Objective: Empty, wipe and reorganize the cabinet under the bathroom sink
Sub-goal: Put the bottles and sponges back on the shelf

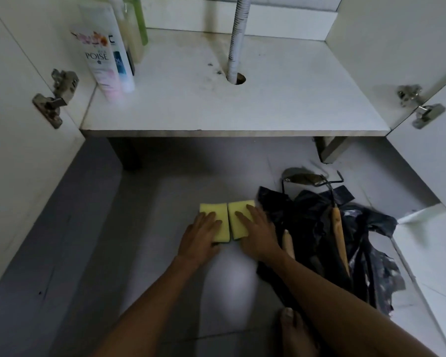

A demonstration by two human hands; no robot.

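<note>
White laminate under-sink cabinet: stood open well ahead of both hands; both doors swung outward, a metal hinge on the left door and another metal hinge on the right. Its floor panel showed dark smudges.

Grey tiled floor: lay beneath both hands and carried the loose items.

Crumpled black plastic bag: lay on the floor just right of the right hand, touching the right forearm's edge.

White corrugated drain hose: ran down through a round hole in the cabinet floor, ahead of the hands.

Group of tall plastic bottles: stood in the cabinet's left rear corner, far ahead and left of the left hand; foremost a white and pink bottle marked POISE, a white and blue bottle just behind it, a green bottle further back.

Wooden-handled metal tool: lay across the black bag, right of the right hand.

Two yellow rectangular sponges, side by side on the floor, nearly touching: left sponge under the left hand; right sponge under the right hand. Both hands lay flat, fingers extended, pressing on the sponges without curling around them.

Bare foot: rested on the floor near the right forearm.
</note>
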